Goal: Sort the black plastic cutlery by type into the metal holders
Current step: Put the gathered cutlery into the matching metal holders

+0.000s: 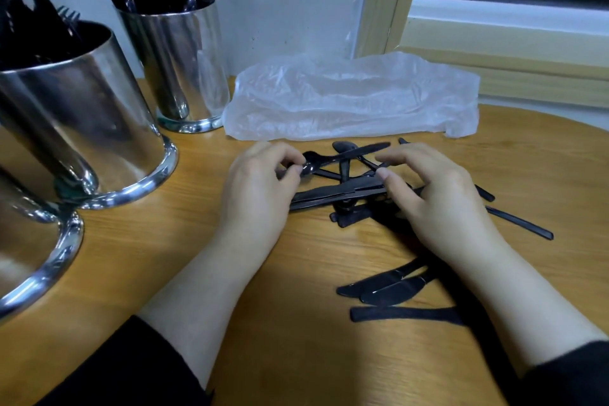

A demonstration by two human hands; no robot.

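A loose pile of black plastic cutlery (342, 194) lies on the wooden table (296, 339) between my hands. My left hand (260, 188) pinches the bowl end of a black spoon (333, 158) that angles up to the right. My right hand (438, 194) rests on the pile, its thumb and forefinger pinching a piece there; which piece is hidden. Two knives (385, 283) lie nearer me, under my right forearm. Three metal holders stand at left: one with spoons (181, 66), a large one with forks (75, 115), and a third (29, 257) cut off by the frame.
A crumpled clear plastic bag (352, 99) lies behind the pile against the wall. A wooden window frame (494, 53) runs along the back right. A black strap (405, 313) lies on the table near my right forearm.
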